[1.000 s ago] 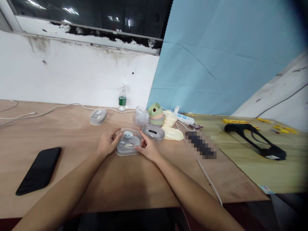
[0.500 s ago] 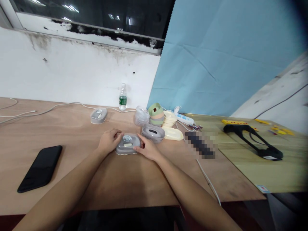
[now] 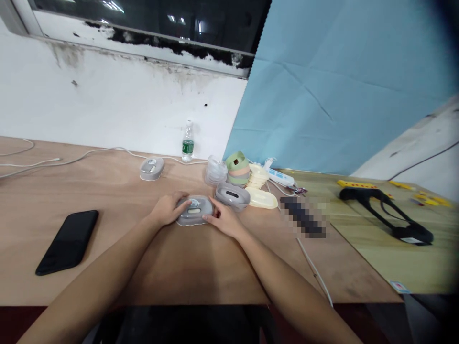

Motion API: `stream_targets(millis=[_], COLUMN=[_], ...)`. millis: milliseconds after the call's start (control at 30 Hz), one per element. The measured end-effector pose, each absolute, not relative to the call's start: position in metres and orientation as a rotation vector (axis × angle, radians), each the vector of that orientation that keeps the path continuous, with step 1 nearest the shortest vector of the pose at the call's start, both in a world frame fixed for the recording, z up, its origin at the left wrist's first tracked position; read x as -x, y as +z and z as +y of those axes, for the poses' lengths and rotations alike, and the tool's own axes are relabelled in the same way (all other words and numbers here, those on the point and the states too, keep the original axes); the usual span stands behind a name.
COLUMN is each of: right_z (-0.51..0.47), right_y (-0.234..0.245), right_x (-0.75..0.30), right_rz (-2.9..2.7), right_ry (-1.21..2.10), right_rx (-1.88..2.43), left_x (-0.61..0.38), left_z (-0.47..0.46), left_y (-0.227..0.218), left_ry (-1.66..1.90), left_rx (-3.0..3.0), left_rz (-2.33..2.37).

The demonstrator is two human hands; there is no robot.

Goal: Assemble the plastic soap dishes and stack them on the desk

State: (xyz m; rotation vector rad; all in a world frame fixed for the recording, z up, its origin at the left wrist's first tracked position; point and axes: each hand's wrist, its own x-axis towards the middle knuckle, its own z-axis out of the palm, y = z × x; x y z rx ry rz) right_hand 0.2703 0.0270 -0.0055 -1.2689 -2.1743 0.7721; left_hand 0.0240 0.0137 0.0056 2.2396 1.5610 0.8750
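A grey rounded box with a clear cover [image 3: 196,217] lies flat on the table, with a round sticker and a pale oblong slot on top. My left hand [image 3: 167,209] grips its left side, the thumb reaching over the top to the sticker's edge. On the opposite side my right hand [image 3: 225,219] holds the box between thumb and fingers. Just behind my right hand sit stacked grey open shells [image 3: 233,197] with a dark oblong opening. A similar covered grey box [image 3: 151,169] stands farther back on the left.
Clear covers [image 3: 215,171], stacked green and peach shells [image 3: 238,167] and cream pieces [image 3: 263,198] stand behind. A water bottle [image 3: 187,143] is by the wall. A black phone [image 3: 68,242] lies left; a power strip [image 3: 281,177], cables and a black frame [image 3: 387,215] are right.
My left thumb has slid farther over the top of the box, onto the sticker's edge. My right hand keeps its hold. The whole view has shifted slightly.
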Motion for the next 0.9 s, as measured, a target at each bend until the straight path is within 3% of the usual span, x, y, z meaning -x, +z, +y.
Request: stream_targets(millis=[567, 900], right_z=[0.032, 0.031], right_y=[-0.009, -0.010], right_x=[-0.270, -0.269], right_rz=[-2.066, -2.157], right_ry=[0.772, 0.697], right_rx=[1.353, 1.336], left_x=[-0.017, -0.015], left_z=[0.015, 0.040], left_y=[0.003, -0.006], left_ry=[0.685, 0.745], left_rx=[-2.405, -2.105], left_rz=[1.382, 2.252])
